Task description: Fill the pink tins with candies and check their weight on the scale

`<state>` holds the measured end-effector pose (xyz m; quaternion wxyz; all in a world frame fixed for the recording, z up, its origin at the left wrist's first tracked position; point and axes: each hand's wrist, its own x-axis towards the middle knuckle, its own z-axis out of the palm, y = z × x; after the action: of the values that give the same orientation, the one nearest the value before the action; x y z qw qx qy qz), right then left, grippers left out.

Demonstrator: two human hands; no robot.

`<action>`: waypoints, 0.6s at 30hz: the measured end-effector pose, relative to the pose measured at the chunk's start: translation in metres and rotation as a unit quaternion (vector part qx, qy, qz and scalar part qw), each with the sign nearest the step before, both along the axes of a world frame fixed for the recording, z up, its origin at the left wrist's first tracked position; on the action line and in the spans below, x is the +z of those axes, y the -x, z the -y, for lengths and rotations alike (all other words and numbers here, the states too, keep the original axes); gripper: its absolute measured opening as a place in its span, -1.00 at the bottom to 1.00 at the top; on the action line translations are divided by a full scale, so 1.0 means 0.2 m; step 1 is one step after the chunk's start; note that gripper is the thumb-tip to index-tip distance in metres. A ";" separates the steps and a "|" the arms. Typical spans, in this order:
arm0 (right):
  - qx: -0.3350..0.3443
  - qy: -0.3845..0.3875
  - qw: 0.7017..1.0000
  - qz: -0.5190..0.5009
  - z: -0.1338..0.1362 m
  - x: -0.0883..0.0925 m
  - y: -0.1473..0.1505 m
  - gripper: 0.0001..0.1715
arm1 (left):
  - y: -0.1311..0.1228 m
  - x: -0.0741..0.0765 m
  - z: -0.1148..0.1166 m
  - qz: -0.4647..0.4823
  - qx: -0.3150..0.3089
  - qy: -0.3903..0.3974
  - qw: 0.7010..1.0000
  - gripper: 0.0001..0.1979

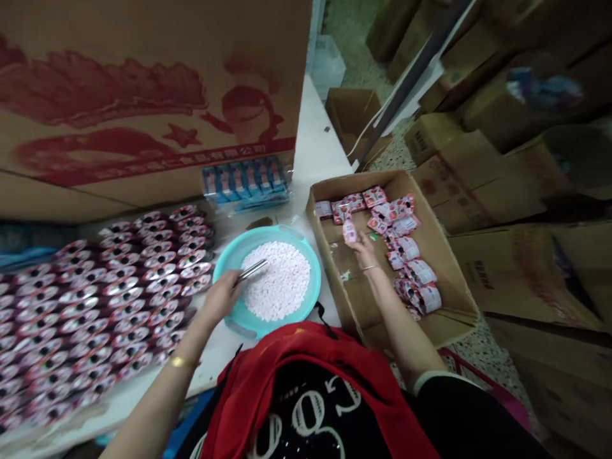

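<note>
My left hand (224, 294) is closed around a narrow, shiny metal scoop (252, 269), whose tip reaches over the white candies (277, 287). These small round pieces fill the bottom of a turquoise plastic basin (313, 261) on the table. Over to the right, my right hand (364, 250) reaches into an open cardboard box (368, 319). Between its fingers is a small pink packet (350, 231). More pink packets (406, 248) lie in rows and small piles along the box's far and right sides.
Rows of upright pink pouches (119, 293) stand close together on the left of the white table (313, 137). Blue packs (246, 182) lie behind the basin, before a large printed carton (153, 83). Stacked cartons (497, 178) and a dark post (406, 89) are at the right.
</note>
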<state>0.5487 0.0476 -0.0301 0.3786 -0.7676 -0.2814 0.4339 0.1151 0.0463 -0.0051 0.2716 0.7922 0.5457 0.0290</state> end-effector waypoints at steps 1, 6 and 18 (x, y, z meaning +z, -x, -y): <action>0.007 -0.014 0.999 -0.050 0.05 0.07 0.01 -0.13 | -0.08 -0.02 -0.03 -0.015 -0.017 0.007 1.000 -0.64; 0.130 -0.072 0.919 -0.365 0.22 0.49 0.11 -0.28 | -0.33 -0.17 -0.09 -0.058 -0.047 0.036 0.997 -0.63; 0.360 0.015 0.850 -0.383 0.49 0.85 0.60 -0.28 | -0.40 -0.21 0.27 0.100 -0.117 0.157 0.975 -0.70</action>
<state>0.4277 -0.0503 0.1403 0.2616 -0.3906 -0.3640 0.8041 0.1960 -0.0075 -0.0465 0.4478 0.7910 0.4167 -0.0101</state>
